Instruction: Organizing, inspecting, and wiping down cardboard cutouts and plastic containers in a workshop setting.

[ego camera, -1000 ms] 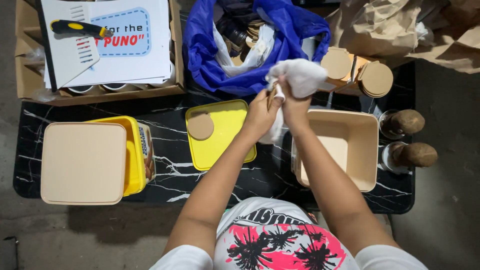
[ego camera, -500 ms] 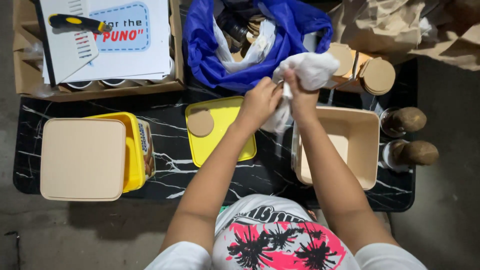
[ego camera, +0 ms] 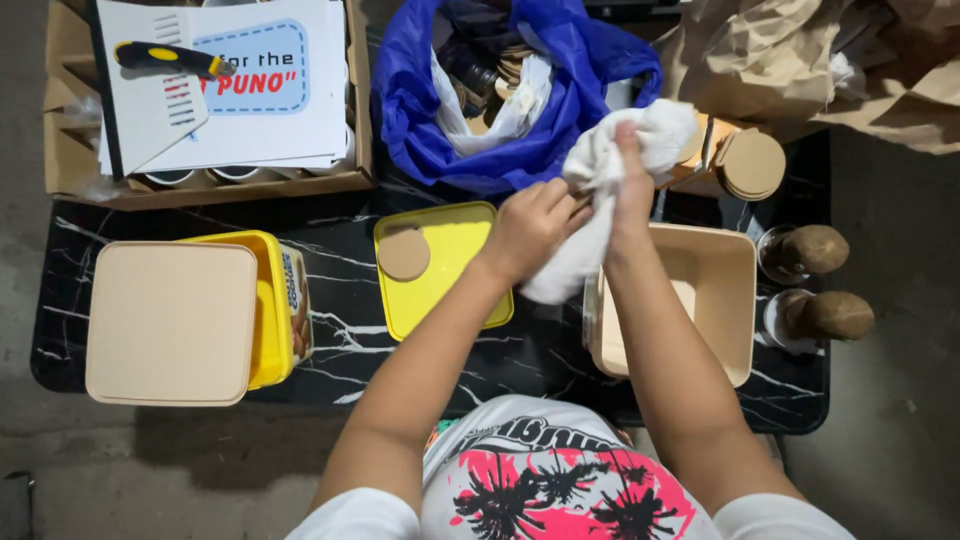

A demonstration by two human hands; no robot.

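Both my hands grip a white cloth [ego camera: 600,190] above the black marbled table [ego camera: 340,225]. My left hand [ego camera: 532,225] clutches its lower part beside the yellow lid [ego camera: 455,265]. My right hand [ego camera: 632,185] is wrapped in the upper part, over the far rim of an open beige square container [ego camera: 735,300]. Whatever the cloth wraps is hidden. A round tan disc [ego camera: 403,252] lies on the yellow lid.
A beige lid [ego camera: 170,322] rests on a yellow box [ego camera: 272,305] at left. A cardboard box [ego camera: 60,150] holds white papers and a yellow-black utility knife [ego camera: 165,58]. A blue bag [ego camera: 420,110], tan round lids [ego camera: 752,163], crumpled brown paper [ego camera: 770,50] and two jars with brown tops [ego camera: 815,250] stand around.
My hands have shifted the cloth slightly; the right hand has risen into the bunched upper part while the left hand has slid lower along it.
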